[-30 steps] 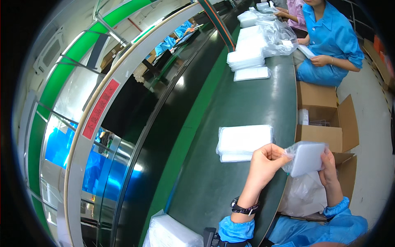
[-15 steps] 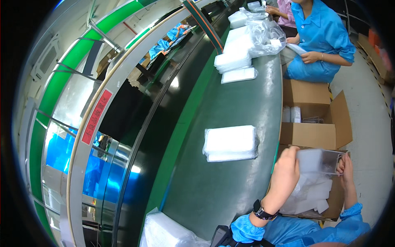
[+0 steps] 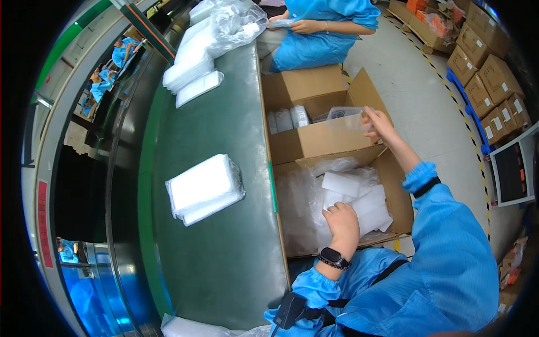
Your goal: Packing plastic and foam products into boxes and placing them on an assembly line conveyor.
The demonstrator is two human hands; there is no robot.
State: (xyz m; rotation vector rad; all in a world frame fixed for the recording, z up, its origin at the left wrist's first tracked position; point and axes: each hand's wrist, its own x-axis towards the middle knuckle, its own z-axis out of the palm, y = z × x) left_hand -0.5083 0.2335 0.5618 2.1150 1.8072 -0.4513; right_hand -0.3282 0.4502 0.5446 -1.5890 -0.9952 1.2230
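My right hand (image 3: pixel 379 124) grips one end of a clear, shallow plastic case (image 3: pixel 347 114) and holds it over the far open carton (image 3: pixel 314 141). Beneath my left hand (image 3: pixel 341 223) is the near open carton (image 3: pixel 396 216), where white sheets (image 3: pixel 368 210) lie among crumpled clear bags (image 3: pixel 296 194). The fingers of my left hand are curled down against the white sheets; whatever they pinch is hidden. Wrapped packs (image 3: pixel 299 115) and more clear cases stand inside the far carton.
A wrapped white stack (image 3: pixel 202 188) lies on the green conveyor belt (image 3: pixel 224 269) to my left. Farther along are more white stacks (image 3: pixel 193 73) and a plastic bag. A co-worker in blue (image 3: pixel 314 39) sits beyond the cartons. Stacked boxes (image 3: pixel 488 84) stand on the right.
My right hand has carried the clear case away over the far carton. My left hand has let go of it and dropped to the white sheets. The view has turned rightward.
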